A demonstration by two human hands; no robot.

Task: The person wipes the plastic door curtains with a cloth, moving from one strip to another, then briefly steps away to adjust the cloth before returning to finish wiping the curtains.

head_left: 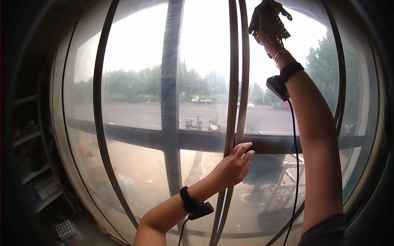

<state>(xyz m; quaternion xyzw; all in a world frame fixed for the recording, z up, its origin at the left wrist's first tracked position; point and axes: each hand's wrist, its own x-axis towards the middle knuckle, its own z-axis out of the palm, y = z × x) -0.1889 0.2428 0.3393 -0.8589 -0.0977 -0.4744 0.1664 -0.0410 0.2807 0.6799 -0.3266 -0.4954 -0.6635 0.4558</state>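
Dark cloth [271, 23] covers the raised right grip [266, 41], apparently to wipe glass [303, 45]—how closed it is, I can't tell. Below it, the left grip [234, 167], loosely open and empty, meets the frame [243, 82]—likely for steadiness.

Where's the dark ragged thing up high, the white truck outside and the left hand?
Dark ragged thing [270, 21]: head view, its crumpled middle.
White truck [196, 99]: head view, its cab.
Left hand [234, 167]: head view, the back of the hand.
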